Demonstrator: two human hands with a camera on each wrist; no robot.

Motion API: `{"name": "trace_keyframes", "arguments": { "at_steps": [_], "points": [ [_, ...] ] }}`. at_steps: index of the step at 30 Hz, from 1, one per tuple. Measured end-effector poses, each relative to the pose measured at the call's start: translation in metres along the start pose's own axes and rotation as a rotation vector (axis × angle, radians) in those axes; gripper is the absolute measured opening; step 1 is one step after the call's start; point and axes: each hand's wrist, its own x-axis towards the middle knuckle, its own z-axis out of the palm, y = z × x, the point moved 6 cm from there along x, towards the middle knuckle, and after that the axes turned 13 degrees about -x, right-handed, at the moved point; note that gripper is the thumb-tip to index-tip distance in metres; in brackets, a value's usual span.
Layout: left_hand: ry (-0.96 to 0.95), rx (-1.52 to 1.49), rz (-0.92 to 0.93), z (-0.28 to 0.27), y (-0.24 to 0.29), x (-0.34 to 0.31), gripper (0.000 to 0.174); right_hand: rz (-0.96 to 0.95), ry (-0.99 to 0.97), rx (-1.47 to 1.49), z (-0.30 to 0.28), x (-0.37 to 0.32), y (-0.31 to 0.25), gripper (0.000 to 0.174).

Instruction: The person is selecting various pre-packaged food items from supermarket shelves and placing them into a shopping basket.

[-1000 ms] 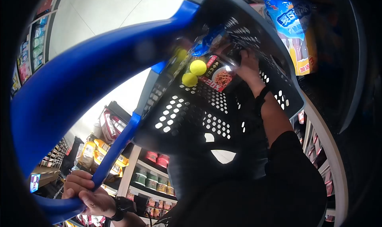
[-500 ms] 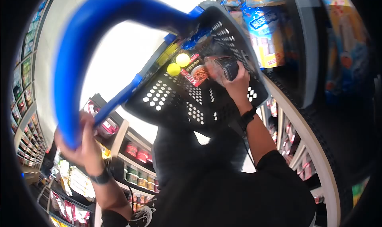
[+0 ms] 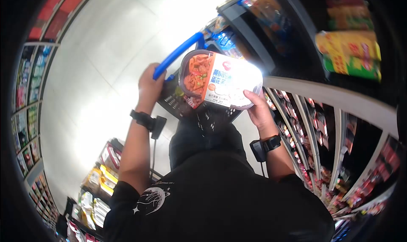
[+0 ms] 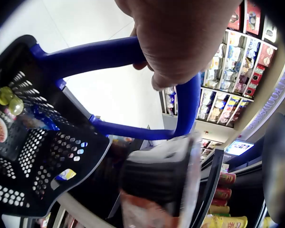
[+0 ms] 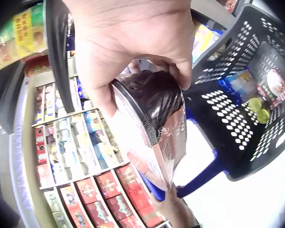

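My right hand [image 3: 257,111] grips a boxed ready meal [image 3: 220,79] by its near edge and holds it face-up above a dark grey shopping basket [image 3: 174,103]. The box has a black tray and a white and orange sleeve. In the right wrist view, fingers and thumb of that hand [image 5: 133,42] curl round the black tray [image 5: 154,109]. My left hand [image 3: 148,83] is wrapped round the basket's blue handle [image 3: 178,52]; the left wrist view shows the same grip [image 4: 178,42] on the handle [image 4: 99,54]. Two yellow balls [image 5: 257,109] and packets lie inside the basket [image 5: 242,85].
Shop shelves packed with goods [image 3: 322,127] curve along the right, and snack bags [image 3: 352,51] hang above them. More shelving [image 3: 25,93] lines the far left. Pale floor tiles [image 3: 97,55] run between. Shelves with packets [image 3: 95,191] stand behind my left arm.
The basket has dropped away from in front of the camera to waist height. My right hand has come up out of it holding the ready meal. My left hand still grips the handle.
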Motion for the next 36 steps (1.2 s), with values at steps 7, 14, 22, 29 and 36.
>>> {"name": "trace_keyframes", "arguments": {
  "at_steps": [7,14,22,29,36],
  "points": [
    [-0.035,0.009,-0.03,-0.003,0.02,-0.025,0.024,-0.276,-0.033,0.069,0.006,-0.083,-0.076,0.072],
    [0.103,0.372,0.363,-0.002,0.123,-0.081,0.049,-0.426,0.028,0.125,-0.04,-0.161,-0.07,0.071],
    [-0.878,-1.169,-0.433,0.158,0.164,-0.235,0.065,-0.367,0.074,0.282,-0.121,-0.253,0.039,0.075],
    [-0.991,-0.775,-0.526,0.209,0.185,-0.347,0.059,-0.323,0.1,0.389,-0.175,-0.364,0.118,0.067],
    [-1.091,-0.597,-0.491,0.25,0.2,-0.41,0.059,-0.325,0.211,0.506,-0.211,-0.438,0.187,0.066]
  ]
}}
